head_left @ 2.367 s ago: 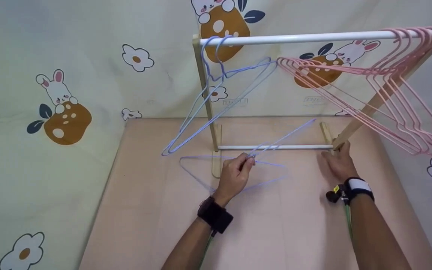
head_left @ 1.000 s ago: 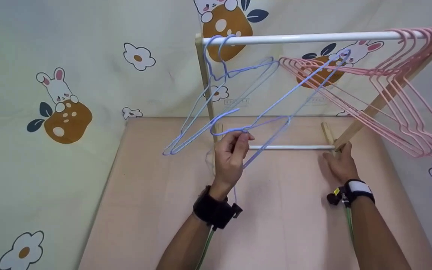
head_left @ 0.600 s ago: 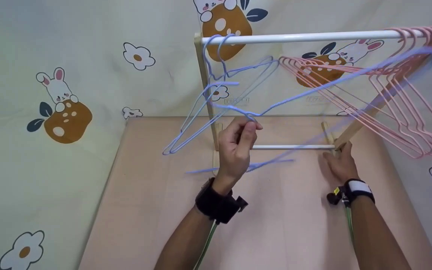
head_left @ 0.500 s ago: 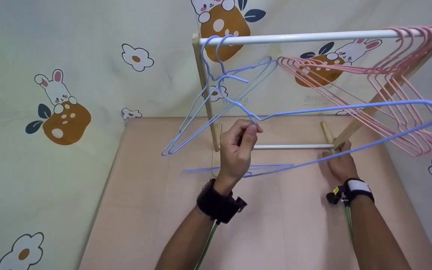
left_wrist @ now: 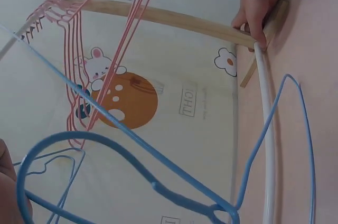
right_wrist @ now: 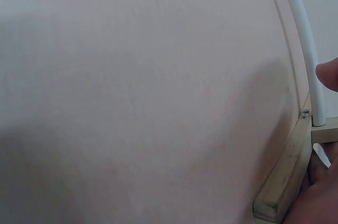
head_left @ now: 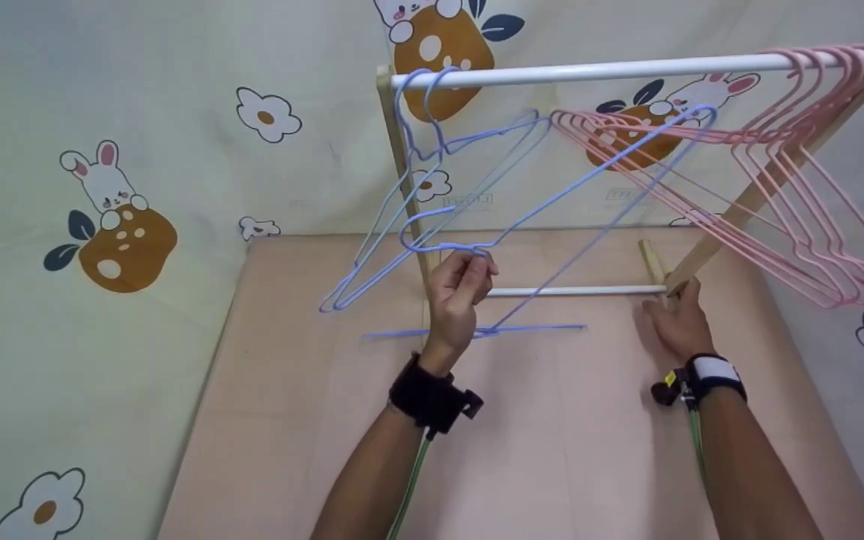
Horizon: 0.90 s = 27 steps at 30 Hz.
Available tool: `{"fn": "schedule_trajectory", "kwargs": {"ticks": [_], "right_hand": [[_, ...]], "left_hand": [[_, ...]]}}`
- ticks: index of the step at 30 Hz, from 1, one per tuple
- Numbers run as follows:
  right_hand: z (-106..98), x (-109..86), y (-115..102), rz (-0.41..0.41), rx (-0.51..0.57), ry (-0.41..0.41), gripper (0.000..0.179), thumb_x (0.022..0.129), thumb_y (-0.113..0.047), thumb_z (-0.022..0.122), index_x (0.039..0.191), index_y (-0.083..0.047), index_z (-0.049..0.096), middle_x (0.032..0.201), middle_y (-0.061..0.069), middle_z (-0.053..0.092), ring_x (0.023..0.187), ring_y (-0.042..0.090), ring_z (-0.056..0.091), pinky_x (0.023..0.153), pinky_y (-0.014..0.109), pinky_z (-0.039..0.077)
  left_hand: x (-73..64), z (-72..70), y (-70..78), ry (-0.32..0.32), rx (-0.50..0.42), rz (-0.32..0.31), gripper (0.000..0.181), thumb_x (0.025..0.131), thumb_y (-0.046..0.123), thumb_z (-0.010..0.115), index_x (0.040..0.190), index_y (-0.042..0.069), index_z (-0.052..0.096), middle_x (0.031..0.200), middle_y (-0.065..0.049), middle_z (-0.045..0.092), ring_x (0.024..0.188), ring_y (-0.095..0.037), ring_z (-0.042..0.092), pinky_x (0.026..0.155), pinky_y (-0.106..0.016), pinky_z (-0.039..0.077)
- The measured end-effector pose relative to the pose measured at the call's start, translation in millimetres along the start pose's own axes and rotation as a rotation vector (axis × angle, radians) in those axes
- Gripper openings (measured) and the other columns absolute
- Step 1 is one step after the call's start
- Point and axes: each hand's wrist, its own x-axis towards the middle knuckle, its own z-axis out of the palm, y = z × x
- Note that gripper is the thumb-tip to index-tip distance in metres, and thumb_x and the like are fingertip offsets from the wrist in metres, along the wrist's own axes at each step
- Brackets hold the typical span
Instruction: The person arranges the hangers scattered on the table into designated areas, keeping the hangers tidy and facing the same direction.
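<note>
My left hand (head_left: 458, 296) pinches a blue wire hanger (head_left: 582, 184) at its neck, below the white rail of the garment rack (head_left: 597, 73). The hook (left_wrist: 63, 137) points left, while one arm slants up to the right. Under that hand a thin blue wire shape (head_left: 544, 327) shows almost edge-on; I cannot tell whether it belongs to the same hanger. My right hand (head_left: 679, 322) grips the foot of the rack's right post (head_left: 747, 206). Two blue hangers (head_left: 432, 142) hang at the rail's left end, several pink hangers (head_left: 807, 135) at its right.
The rack's lower white rod (head_left: 582, 290) runs between its wooden feet, behind my left hand. A pinkish tabletop (head_left: 552, 450) lies underneath. Light sheeting with rabbit prints (head_left: 128, 236) covers the walls close on the left, back and right.
The left hand has risen from near the lower rod with the blue hanger. Its long arm swung to the right, then back up and left. My right hand keeps its place on the rack.
</note>
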Motion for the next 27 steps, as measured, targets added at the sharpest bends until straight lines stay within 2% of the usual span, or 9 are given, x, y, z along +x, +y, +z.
{"fn": "schedule_trajectory", "kwargs": {"ticks": [4,10,12,15,18,21,27], "right_hand": [[0.7,10.2,15.2,-0.041,-0.016,0.019,0.090,0.110,-0.033,0.056,0.172,-0.008,-0.004,0.177,0.035,0.013,0.161,0.056,0.016,0.128,0.070,0.016],[2.5,32.0,44.7,-0.086,-0.068,0.073,0.086,0.109,-0.041,0.060,0.168,-0.002,0.009,0.168,0.042,0.031,0.156,0.061,0.028,0.126,0.069,0.024],[2.8,33.5,46.3,-0.082,-0.065,0.075,0.087,0.109,-0.041,0.062,0.167,-0.003,0.010,0.167,0.042,0.031,0.155,0.061,0.029,0.125,0.070,0.025],[1.8,33.8,46.7,-0.060,-0.066,0.062,0.093,0.108,-0.043,0.061,0.170,-0.005,0.003,0.172,0.040,0.020,0.157,0.062,0.023,0.125,0.072,0.022],[1.9,33.9,47.4,-0.051,-0.067,0.054,0.095,0.108,-0.042,0.061,0.171,-0.008,-0.001,0.175,0.037,0.018,0.158,0.060,0.022,0.126,0.071,0.022],[2.2,33.2,46.3,-0.058,-0.060,0.048,0.094,0.109,-0.040,0.059,0.172,-0.009,-0.003,0.176,0.035,0.018,0.160,0.057,0.021,0.126,0.071,0.020],[2.7,15.6,23.1,-0.041,-0.032,0.038,0.090,0.110,-0.035,0.057,0.172,-0.009,-0.003,0.176,0.035,0.016,0.161,0.055,0.019,0.127,0.070,0.017]], "left_hand": [[3.4,-3.5,5.8,-0.040,-0.010,0.009,0.024,0.105,0.001,0.043,0.088,-0.013,0.054,0.065,-0.006,0.038,0.054,-0.013,0.028,0.051,-0.024,0.023],[10.9,-1.0,21.0,-0.087,-0.018,0.041,0.025,0.106,0.003,0.042,0.087,-0.009,0.053,0.065,-0.011,0.035,0.053,-0.018,0.028,0.050,-0.026,0.023],[13.1,-0.3,25.4,-0.092,-0.037,0.050,0.027,0.107,0.007,0.043,0.086,-0.007,0.052,0.067,-0.011,0.036,0.054,-0.019,0.028,0.051,-0.027,0.023],[17.1,0.2,29.3,-0.084,-0.090,0.064,0.038,0.115,0.021,0.048,0.086,-0.004,0.049,0.068,-0.011,0.037,0.054,-0.020,0.025,0.051,-0.028,0.022],[21.0,-0.8,30.5,-0.061,-0.166,0.089,0.049,0.116,0.035,0.053,0.086,-0.003,0.045,0.068,-0.011,0.033,0.054,-0.021,0.022,0.051,-0.030,0.019],[24.5,-1.5,32.6,-0.006,-0.201,0.128,0.052,0.116,0.037,0.053,0.086,-0.003,0.040,0.068,-0.009,0.028,0.054,-0.020,0.020,0.051,-0.030,0.017],[32.0,3.3,42.8,0.108,-0.145,0.200,0.049,0.117,0.037,0.052,0.091,-0.004,0.041,0.072,-0.007,0.031,0.056,-0.019,0.022,0.052,-0.030,0.020]]}}
